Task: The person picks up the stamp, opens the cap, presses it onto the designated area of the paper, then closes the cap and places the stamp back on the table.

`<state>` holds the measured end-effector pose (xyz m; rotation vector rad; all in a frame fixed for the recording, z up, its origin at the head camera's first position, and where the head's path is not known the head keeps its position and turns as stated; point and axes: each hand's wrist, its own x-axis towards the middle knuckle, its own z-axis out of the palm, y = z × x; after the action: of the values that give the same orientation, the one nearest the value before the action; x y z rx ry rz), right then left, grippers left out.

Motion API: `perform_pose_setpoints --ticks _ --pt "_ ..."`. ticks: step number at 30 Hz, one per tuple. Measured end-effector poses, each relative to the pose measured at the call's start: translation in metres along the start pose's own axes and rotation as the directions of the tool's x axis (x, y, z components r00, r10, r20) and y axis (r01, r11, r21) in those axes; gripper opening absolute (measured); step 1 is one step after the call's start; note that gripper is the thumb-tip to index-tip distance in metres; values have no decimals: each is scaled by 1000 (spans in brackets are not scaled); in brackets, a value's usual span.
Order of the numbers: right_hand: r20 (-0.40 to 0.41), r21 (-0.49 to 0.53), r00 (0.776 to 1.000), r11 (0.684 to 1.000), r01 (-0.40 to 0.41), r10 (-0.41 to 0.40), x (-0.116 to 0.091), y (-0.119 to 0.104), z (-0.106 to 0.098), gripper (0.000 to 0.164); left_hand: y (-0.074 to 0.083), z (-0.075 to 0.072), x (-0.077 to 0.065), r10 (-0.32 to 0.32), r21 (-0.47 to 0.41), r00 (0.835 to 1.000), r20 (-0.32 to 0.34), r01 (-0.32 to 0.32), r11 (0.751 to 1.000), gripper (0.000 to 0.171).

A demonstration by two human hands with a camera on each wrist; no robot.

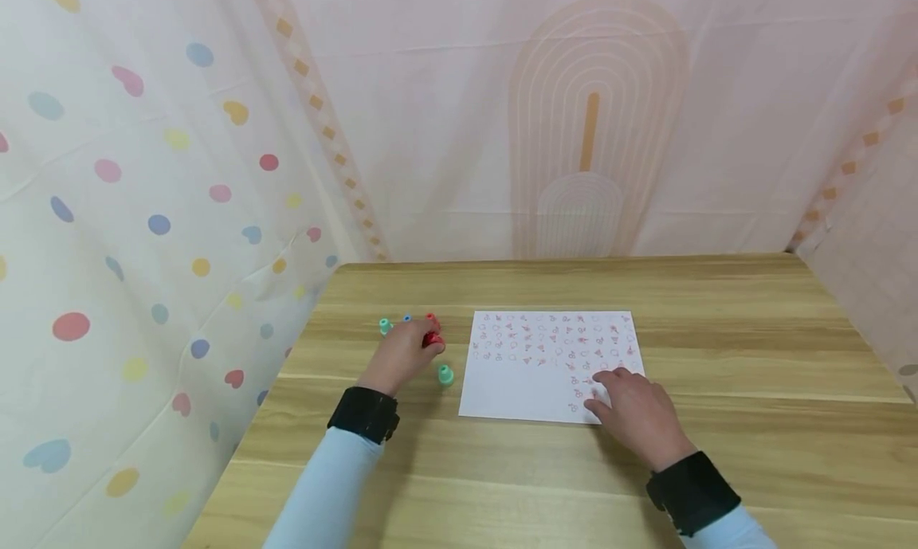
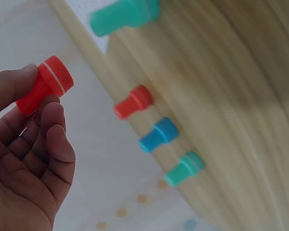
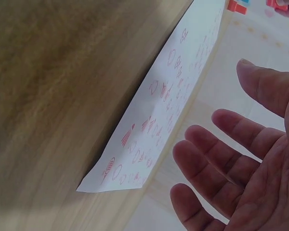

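Note:
My left hand (image 1: 403, 351) pinches a red stamp (image 2: 50, 81) between thumb and fingers, over the left part of the table. Just past that hand stand another red stamp (image 2: 135, 102), a blue stamp (image 2: 159, 134) and a green stamp (image 2: 185, 168) in a row. A second green stamp (image 1: 445, 375) stands between this hand and the white paper (image 1: 512, 390). Rows of small red prints cover the upper part of the sheet, and a few run down its right side. At the paper's lower right corner hovers my right hand (image 1: 638, 413), fingers relaxed and apart, holding nothing.
A wooden table (image 1: 531, 485) carries everything. Its far edge meets a pale curtain (image 1: 445, 135) with arch patterns, and a dotted cloth (image 1: 143, 278) hangs along the left side. Black bands (image 1: 366, 413) circle both wrists.

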<state>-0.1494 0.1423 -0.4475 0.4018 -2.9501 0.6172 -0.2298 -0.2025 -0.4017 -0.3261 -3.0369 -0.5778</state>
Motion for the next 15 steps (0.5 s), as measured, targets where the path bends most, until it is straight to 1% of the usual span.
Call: perform_pose_setpoints --ticks 5,10,15 --pt "-6 -6 1000 1000 5 -5 0 1 0 37 -14 2 -3 -46 7 999 23 46 999 9" --pt "3 -6 1000 1000 -1 1 -1 1 0 37 -27 7 -5 -100 50 993 66 97 994 11" --pt "24 4 1000 1000 -14 13 -1 0 1 36 -32 11 -11 -148 31 982 116 146 989 15"
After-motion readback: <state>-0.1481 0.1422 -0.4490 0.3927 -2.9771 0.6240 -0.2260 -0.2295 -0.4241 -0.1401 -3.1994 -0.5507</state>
